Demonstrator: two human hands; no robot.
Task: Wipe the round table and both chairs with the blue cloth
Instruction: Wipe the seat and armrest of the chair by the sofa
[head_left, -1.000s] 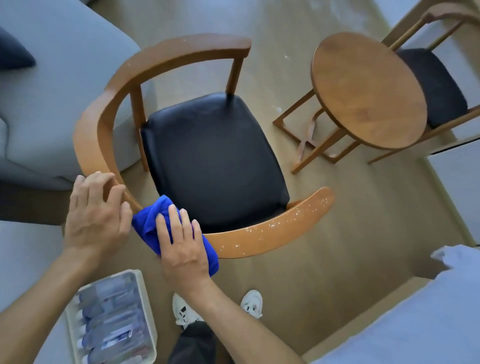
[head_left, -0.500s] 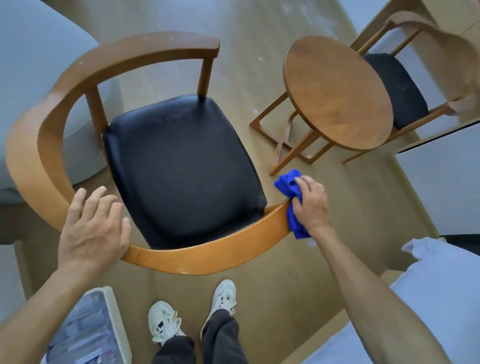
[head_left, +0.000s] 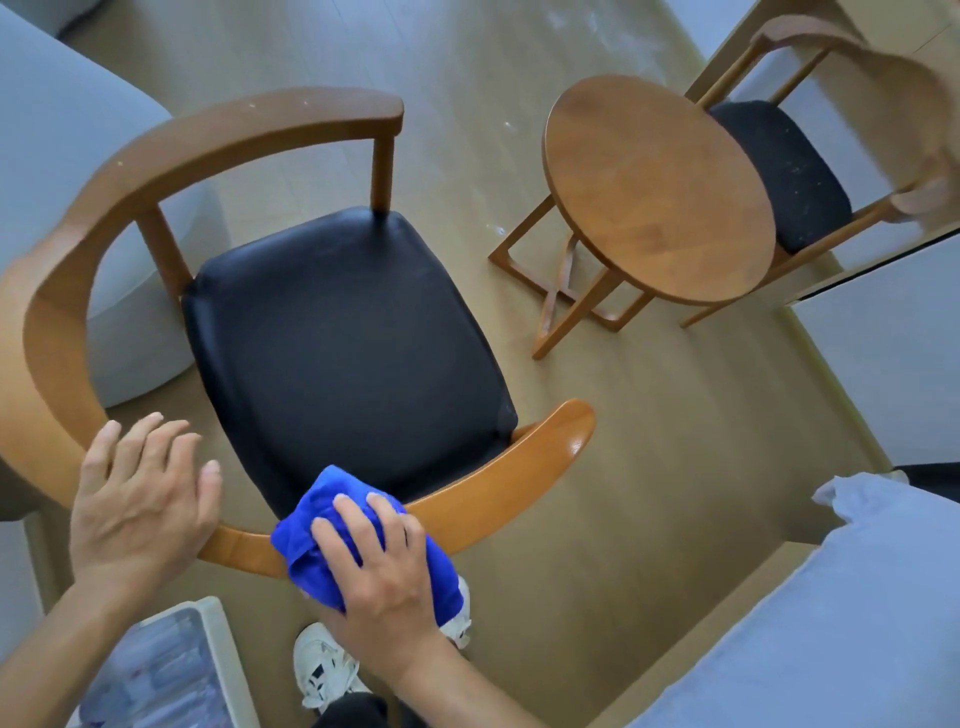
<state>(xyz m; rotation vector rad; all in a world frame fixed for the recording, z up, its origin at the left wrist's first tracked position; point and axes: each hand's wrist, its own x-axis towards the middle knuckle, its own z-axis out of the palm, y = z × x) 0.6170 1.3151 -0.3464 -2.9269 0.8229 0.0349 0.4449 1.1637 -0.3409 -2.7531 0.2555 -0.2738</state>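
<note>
A wooden armchair (head_left: 78, 249) with a curved rail and a black seat (head_left: 343, 343) stands right below me. My right hand (head_left: 379, 577) presses the bunched blue cloth (head_left: 311, 525) onto the near part of the rail. My left hand (head_left: 140, 499) rests flat on the rail just to the left, fingers spread, holding nothing. The round wooden table (head_left: 654, 187) stands at the upper right. Behind it is the second chair (head_left: 779, 166), its black seat partly hidden by the tabletop.
A grey sofa (head_left: 62, 124) sits close behind the near chair at the left. A clear box of bottles (head_left: 171, 670) lies on the floor by my white shoes (head_left: 322, 670). A bed with pale sheets (head_left: 831, 613) fills the lower right. White cabinets line the right wall.
My right hand has swept the cloth back from the right tip of the armrest to the near middle of the rail. My left hand has stayed on the rail.
</note>
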